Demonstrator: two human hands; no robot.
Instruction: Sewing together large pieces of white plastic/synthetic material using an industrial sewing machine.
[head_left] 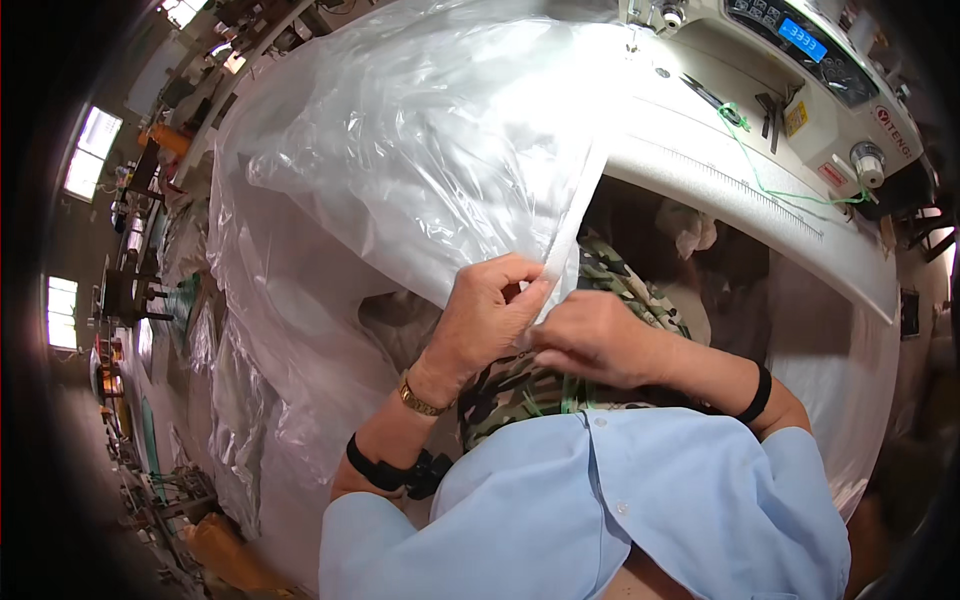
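Note:
A large sheet of clear plastic film [400, 150] spreads over the sewing table and hangs down toward my lap. Along its right side runs a narrow white hemmed edge [572, 225]. My left hand [490, 305] pinches this edge between thumb and fingers. Close beside it, my right hand [595, 340] has its fingers curled at the lower end of the same edge. What lies inside the right fingers is hidden. Both hands are above my lap, off the table's front edge.
A white sewing machine [840, 90] with a lit blue display stands at the upper right. Scissors [703, 92] and green thread [745, 150] lie on its bed. A printed ruler scale [735, 185] runs along the curved table edge. More plastic film [290, 370] hangs at the left.

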